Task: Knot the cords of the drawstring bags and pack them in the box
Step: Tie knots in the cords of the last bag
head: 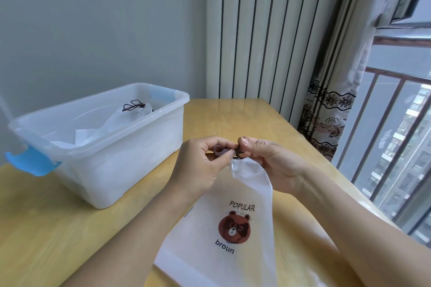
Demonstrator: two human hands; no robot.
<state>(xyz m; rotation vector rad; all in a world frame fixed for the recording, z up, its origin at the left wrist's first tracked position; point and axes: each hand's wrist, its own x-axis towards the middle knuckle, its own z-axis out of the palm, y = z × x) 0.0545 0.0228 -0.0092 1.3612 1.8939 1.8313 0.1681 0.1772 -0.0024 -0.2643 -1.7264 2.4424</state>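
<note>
The left hand (200, 161) pinches a loop of the dark cord (220, 150) between thumb and curled fingers. The right hand (268, 158) pinches the same cord just above the gathered neck of the white drawstring bag (233, 216), thumb uppermost. The two hands nearly touch over the bag's mouth. The bag, printed with a brown bear and the words "POPULAR" and "broun", lies out flat toward the person on the wooden table (58, 228). To the left stands the translucent box (130, 158) with blue latches; inside it lies another white bag (130, 115), its cord showing at the top.
</note>
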